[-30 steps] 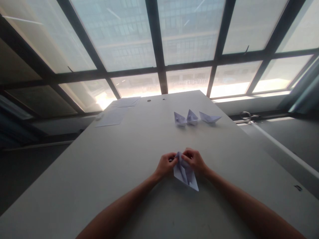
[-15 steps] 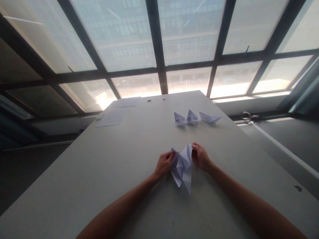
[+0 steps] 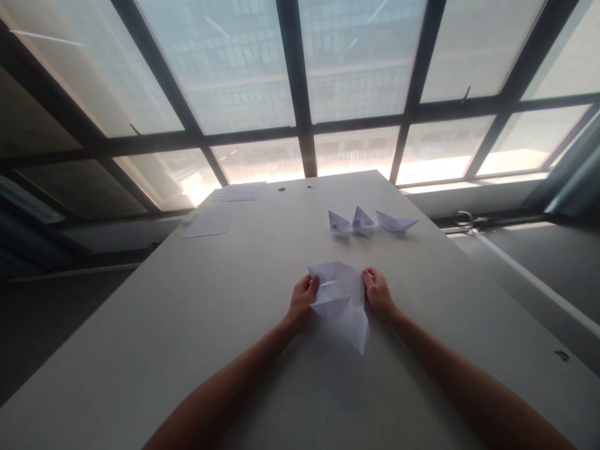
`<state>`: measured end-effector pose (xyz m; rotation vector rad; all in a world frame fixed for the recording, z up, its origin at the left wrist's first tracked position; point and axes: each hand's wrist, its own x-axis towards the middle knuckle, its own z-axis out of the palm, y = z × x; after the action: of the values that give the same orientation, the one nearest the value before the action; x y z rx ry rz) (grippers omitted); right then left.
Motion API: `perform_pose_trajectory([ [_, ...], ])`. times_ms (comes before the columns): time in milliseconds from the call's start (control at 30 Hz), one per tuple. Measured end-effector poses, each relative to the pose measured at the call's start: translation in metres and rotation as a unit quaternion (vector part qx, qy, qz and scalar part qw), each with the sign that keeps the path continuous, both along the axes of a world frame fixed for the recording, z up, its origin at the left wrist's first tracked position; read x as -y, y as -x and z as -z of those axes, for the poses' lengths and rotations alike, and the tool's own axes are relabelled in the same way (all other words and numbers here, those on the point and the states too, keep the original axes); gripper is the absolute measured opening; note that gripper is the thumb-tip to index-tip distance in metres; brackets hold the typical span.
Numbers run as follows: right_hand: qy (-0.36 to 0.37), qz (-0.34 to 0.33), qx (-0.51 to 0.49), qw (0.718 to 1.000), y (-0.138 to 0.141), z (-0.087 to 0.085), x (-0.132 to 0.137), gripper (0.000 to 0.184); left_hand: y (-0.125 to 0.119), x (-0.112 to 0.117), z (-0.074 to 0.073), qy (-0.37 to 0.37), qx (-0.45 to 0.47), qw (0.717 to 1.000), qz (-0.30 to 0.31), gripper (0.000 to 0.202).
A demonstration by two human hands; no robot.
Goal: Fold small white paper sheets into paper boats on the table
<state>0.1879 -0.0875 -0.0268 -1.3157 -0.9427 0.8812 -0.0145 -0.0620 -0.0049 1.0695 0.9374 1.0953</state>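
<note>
Between my hands is a folded sheet of white paper, partly spread, with creases and pointed flaps; one corner points down toward me. My left hand pinches its left edge, thumb on top. On the opposite side, my right hand grips the right edge with its thumb and fingers closed. The undersides of the fingers are hidden by the paper. Farther back stand three folded paper boats: a left one, a middle one touching or nearly touching it, and a wider right one.
White sheets of paper lie at the far left of the white table, with more sheets behind them. A small dark mark is near the right edge. Large windows rise beyond the table.
The folded paper has been spread wider and flatter between my hands, its upper part opened out. My left hand has shifted slightly left. The boats have not moved.
</note>
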Motion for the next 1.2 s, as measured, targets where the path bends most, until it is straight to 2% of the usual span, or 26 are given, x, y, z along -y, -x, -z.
perform_pose_trajectory([
  [167, 0.021, -0.023, -0.039, 0.999, 0.003, -0.004, 0.003, 0.034, 0.0, 0.002, -0.001, -0.016, 0.005, 1.0, -0.02, 0.078],
  [233, 0.033, -0.059, -0.084, 0.994, 0.005, -0.009, 0.005, 0.039, -0.001, 0.006, -0.003, -0.034, -0.011, 0.999, -0.009, 0.084],
  [300, 0.034, -0.115, -0.114, 0.986, 0.005, -0.013, 0.007, 0.048, -0.003, 0.01, -0.005, -0.053, -0.021, 0.998, -0.001, 0.079],
  [367, 0.03, -0.15, -0.103, 0.983, 0.005, -0.014, 0.008, 0.046, -0.005, 0.013, -0.008, -0.072, -0.026, 0.997, -0.006, 0.064],
  [433, 0.024, -0.145, -0.065, 0.987, 0.005, -0.012, 0.008, 0.037, -0.006, 0.014, -0.011, -0.09, -0.046, 0.995, -0.014, 0.043],
  [500, 0.015, -0.13, -0.026, 0.991, 0.005, -0.008, 0.006, 0.032, -0.006, 0.014, -0.013, -0.105, -0.079, 0.991, -0.015, 0.035],
  [600, -0.008, -0.136, 0.004, 0.991, 0.007, -0.005, 0.006, 0.028, -0.004, 0.011, -0.014, -0.099, -0.116, 0.988, -0.016, 0.038],
  [733, -0.017, -0.163, 0.007, 0.986, 0.008, -0.005, 0.007, 0.023, -0.001, 0.005, -0.007, -0.071, -0.138, 0.987, -0.045, 0.038],
  [967, -0.023, -0.201, 0.003, 0.979, 0.009, -0.004, 0.01, 0.021, 0.002, -0.001, 0.002, -0.042, -0.126, 0.989, -0.072, 0.034],
  [1133, -0.015, -0.196, 0.001, 0.981, 0.009, -0.007, 0.01, 0.025, 0.002, 0.001, -0.004, -0.027, -0.12, 0.991, -0.056, 0.03],
  [1200, -0.009, -0.166, -0.01, 0.986, 0.007, -0.009, 0.009, 0.029, 0.001, 0.004, -0.009, -0.026, -0.077, 0.997, -0.014, 0.033],
])
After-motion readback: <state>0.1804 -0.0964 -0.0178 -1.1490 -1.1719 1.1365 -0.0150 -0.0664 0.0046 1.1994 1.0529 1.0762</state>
